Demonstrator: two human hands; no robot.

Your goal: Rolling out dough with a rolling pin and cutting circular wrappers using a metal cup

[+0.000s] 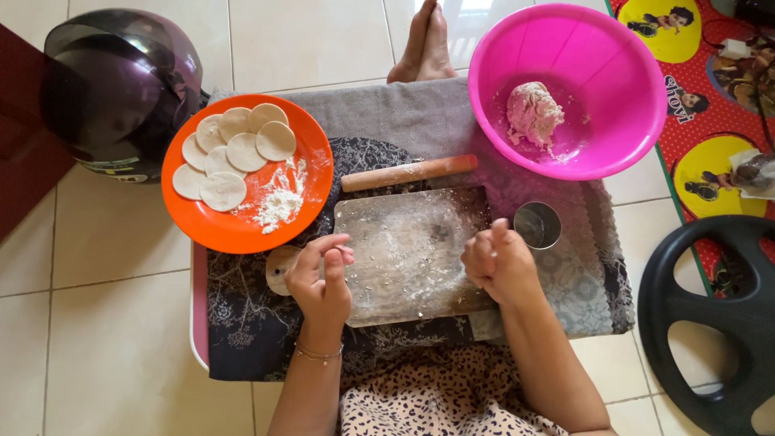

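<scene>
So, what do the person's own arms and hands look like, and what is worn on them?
Both forearms are bare, with no sleeves. The left hand has a thin chain bracelet at its wrist. The right hand shows no ring, watch or glove.

There is a single view, from a camera worn on the person's head, looking almost straight down from above onto a low tabletop [242, 323] draped in patterned cloth, with the tiled floor [105, 323] showing around it. It sits close enough that the person's forearms rise from the bottom edge and both hands, the left hand [321, 278] and the right hand [499, 260], lie near the middle over a floured wooden board [412, 250]. The far side of the scene is at the top of the frame, where a pink bowl [613, 64] and an orange plate [307, 210] fit almost wholly inside the picture, so there is no second view to overlap with.
</scene>
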